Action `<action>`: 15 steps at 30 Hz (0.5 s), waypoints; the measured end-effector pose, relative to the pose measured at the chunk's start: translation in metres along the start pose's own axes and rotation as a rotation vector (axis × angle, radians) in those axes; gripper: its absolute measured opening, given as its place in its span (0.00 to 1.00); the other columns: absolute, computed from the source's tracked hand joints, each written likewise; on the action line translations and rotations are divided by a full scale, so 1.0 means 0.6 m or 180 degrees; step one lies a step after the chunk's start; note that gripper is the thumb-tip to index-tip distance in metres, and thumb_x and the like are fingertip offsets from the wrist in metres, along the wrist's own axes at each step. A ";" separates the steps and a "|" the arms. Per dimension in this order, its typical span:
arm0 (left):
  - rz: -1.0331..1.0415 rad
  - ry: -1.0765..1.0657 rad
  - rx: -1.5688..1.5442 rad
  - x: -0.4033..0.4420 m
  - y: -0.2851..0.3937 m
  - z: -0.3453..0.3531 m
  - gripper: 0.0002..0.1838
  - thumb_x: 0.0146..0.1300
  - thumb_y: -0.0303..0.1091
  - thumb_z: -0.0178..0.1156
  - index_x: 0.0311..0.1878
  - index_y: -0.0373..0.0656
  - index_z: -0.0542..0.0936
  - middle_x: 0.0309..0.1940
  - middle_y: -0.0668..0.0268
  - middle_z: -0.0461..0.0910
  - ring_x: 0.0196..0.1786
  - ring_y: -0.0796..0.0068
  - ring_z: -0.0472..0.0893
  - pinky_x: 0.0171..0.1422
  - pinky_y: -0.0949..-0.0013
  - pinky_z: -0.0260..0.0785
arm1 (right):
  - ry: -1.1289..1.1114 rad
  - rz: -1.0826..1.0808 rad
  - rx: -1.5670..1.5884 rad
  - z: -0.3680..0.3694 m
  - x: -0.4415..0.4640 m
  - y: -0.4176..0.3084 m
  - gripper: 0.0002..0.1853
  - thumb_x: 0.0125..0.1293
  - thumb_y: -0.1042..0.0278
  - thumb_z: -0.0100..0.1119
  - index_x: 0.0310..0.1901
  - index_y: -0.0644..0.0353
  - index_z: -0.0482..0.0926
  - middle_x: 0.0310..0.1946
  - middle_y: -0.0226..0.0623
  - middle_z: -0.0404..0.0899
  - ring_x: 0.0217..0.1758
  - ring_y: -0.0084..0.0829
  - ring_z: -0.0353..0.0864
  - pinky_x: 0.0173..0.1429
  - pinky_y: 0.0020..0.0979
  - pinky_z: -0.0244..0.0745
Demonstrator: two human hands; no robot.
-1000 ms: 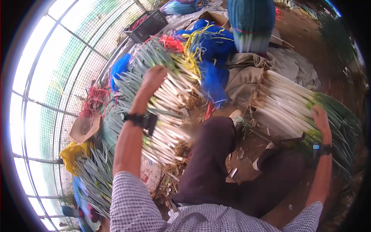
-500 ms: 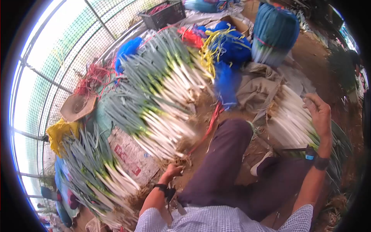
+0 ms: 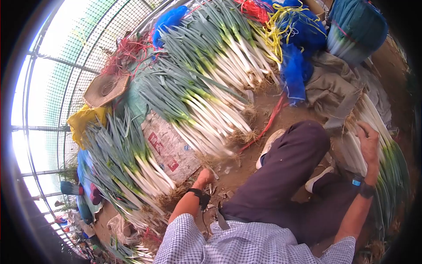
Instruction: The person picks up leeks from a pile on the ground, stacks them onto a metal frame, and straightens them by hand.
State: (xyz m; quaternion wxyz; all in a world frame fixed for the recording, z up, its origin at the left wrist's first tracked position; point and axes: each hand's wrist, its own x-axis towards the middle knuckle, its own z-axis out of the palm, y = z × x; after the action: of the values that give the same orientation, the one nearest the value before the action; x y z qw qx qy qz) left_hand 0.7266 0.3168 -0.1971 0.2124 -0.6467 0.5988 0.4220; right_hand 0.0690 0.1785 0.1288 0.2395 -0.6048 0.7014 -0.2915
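Observation:
My left hand [image 3: 205, 177] hangs low beside the root ends of the middle pile of leeks [image 3: 211, 119]. Its fingers look curled in and are slightly blurred; what they hold, if anything, is hidden. On the other side, my right hand [image 3: 369, 138] is above a bundle of leeks [image 3: 384, 149], fingers half bent and apart, with no object visible in them. White stalks lie directly under that hand, but whether it touches them I cannot tell. Another pile of leeks [image 3: 136, 171] lies to my left, roots toward me.
A printed sack [image 3: 169, 149] lies between the piles. Beyond are blue netting [image 3: 293, 70], yellow ties [image 3: 281, 26], red strings [image 3: 127, 57], a straw hat [image 3: 107, 89] and a wrapped leek bundle [image 3: 357, 31]. A red strap [image 3: 268, 123] crosses the dirt floor.
The view has swung to the right, so the piles sit farther left relative to my legs' former place in frame. My right hand has come lower over the right-hand leeks; its fingers have loosened.

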 end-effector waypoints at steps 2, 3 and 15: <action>-0.0135 0.0190 -0.0426 -0.048 0.071 -0.041 0.25 0.63 0.54 0.62 0.43 0.38 0.87 0.42 0.45 0.86 0.45 0.42 0.85 0.51 0.50 0.78 | -0.0104 0.0084 -0.0093 -0.002 0.001 0.009 0.14 0.75 0.68 0.59 0.54 0.70 0.82 0.40 0.33 0.84 0.38 0.21 0.81 0.45 0.27 0.77; 0.0099 0.0399 -0.0275 -0.011 0.056 -0.018 0.25 0.62 0.54 0.63 0.43 0.37 0.87 0.41 0.46 0.86 0.44 0.43 0.86 0.50 0.51 0.78 | -0.0037 0.0084 0.0062 0.002 0.000 0.013 0.14 0.75 0.68 0.60 0.54 0.71 0.82 0.40 0.33 0.84 0.38 0.21 0.81 0.44 0.26 0.77; -0.1626 0.1995 -0.2546 0.216 0.116 -0.119 0.31 0.66 0.54 0.65 0.48 0.26 0.83 0.43 0.42 0.85 0.44 0.46 0.86 0.53 0.52 0.77 | -0.0013 0.0569 -0.0225 -0.014 -0.058 0.063 0.13 0.73 0.71 0.59 0.52 0.72 0.82 0.38 0.33 0.83 0.36 0.22 0.80 0.45 0.27 0.76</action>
State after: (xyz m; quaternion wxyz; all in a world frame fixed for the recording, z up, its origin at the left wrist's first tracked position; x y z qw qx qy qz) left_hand 0.6719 0.1703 -0.2453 -0.1416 -0.8954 0.2513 0.3391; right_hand 0.0417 0.2174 0.1076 0.2444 -0.5484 0.7620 -0.2427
